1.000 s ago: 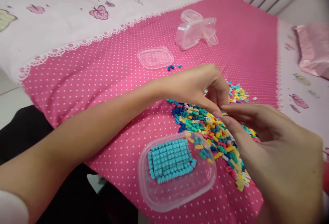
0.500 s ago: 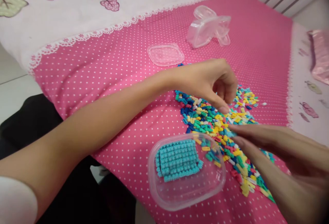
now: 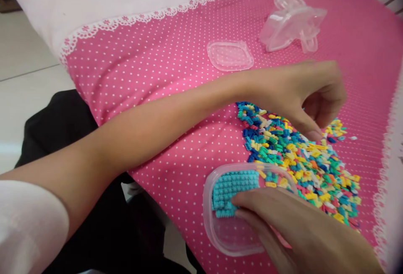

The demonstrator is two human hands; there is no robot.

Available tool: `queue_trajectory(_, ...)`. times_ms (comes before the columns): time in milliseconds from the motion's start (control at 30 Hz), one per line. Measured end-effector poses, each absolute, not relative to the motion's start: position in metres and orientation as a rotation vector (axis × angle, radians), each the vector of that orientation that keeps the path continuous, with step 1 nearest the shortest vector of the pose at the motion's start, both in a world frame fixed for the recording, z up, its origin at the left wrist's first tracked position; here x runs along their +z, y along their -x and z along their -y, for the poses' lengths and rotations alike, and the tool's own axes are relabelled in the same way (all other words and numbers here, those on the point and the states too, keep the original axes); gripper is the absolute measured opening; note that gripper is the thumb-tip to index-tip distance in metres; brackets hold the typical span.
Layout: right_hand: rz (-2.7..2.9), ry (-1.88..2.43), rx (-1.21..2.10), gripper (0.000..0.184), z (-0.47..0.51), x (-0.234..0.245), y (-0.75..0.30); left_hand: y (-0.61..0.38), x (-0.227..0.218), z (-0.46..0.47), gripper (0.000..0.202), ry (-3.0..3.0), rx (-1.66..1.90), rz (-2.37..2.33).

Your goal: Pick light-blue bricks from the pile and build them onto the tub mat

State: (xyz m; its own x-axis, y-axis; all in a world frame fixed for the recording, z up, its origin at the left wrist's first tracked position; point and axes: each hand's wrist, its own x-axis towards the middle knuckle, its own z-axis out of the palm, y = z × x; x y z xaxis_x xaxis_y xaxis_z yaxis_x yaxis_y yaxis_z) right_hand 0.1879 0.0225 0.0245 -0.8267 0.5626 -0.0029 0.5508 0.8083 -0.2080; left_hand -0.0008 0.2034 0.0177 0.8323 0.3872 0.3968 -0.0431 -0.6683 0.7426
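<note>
My right hand (image 3: 292,228) reaches over a clear plastic container (image 3: 209,223), thumb and forefinger closed at the edge of a slab of teal building blocks (image 3: 234,183) lying in it. The tips pinch a small teal building block (image 3: 232,210) against the slab's lower edge; whether it is attached I cannot tell. My left hand (image 3: 310,95) hovers above a pile of small multicoloured building blocks (image 3: 283,144). Its fingers are curled towards the thumb, and anything between the tips is hidden or too small to make out.
Behind my left arm lie a clear lid (image 3: 230,56) and a clear moulded plastic container (image 3: 292,22). Everything rests on a pink dotted cloth (image 3: 176,169) with lace edging. My dark-clothed leg (image 3: 59,118) is at the lower left, beside the cloth's edge.
My right hand has moved left from the pile to the teal slab in the container. My left hand stays curled over the pile. The view has shifted, moving the scene rightward.
</note>
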Motion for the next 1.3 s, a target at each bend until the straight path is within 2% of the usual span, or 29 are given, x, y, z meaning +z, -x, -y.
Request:
queue_trajectory(100, 2.988, 0.752, 0.356, 0.026, -0.031, 0.022, -0.190, 0.002, 0.018, -0.204, 0.041, -2.225, 0.690, -0.230)
queue_trajectory(200, 3.019, 0.789, 0.368, 0.030, -0.033, 0.023, -0.188, 0.001, 0.018, -0.203, 0.041, -2.252, 0.696, -0.214)
queue_trajectory(533, 3.032, 0.762, 0.331, 0.014, -0.035, 0.022, -0.188, 0.001, 0.020, -0.203, 0.040, -2.287, 0.682, -0.233)
queue_trajectory(867, 3.047, 0.777, 0.298, 0.012, -0.034, 0.020, -0.189, -0.001, 0.020, -0.204, 0.025, -2.277, 0.702, -0.258)
queue_trajectory(1067, 3.064, 0.808, 0.336, 0.014, -0.034, 0.022, -0.186, 0.001, 0.019, -0.203, 0.032, -2.268, 0.700, -0.239)
queue_trajectory(1233, 3.045, 0.828, 0.350, 0.014, -0.033, 0.021, -0.184, 0.002, 0.020, -0.203, 0.024, -2.260, 0.687, -0.240)
queue_trajectory(1300, 3.046, 0.834, 0.352, 0.013, -0.033, 0.021, -0.183, 0.002, 0.020, -0.204, 0.027, -2.269, 0.683, -0.246)
